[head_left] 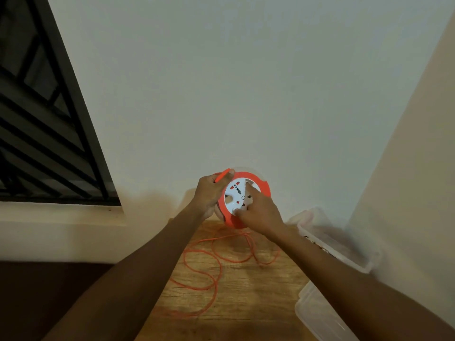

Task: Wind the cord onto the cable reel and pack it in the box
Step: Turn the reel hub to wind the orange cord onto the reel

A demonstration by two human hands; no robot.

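While cord [197, 269] lies loose, hands [212, 193] hold reel [256, 183] — upright.

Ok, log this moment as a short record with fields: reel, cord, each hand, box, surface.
reel: orange cable reel with white socket face, held up above the table
cord: orange cord mostly unwound, lying in loose loops on the table
left hand: left hand grips the reel's rim and handle
right hand: right hand on the white face, fingers on it
box: clear plastic box at right, its lid lying nearer the camera
surface: wooden table
packed: not yet
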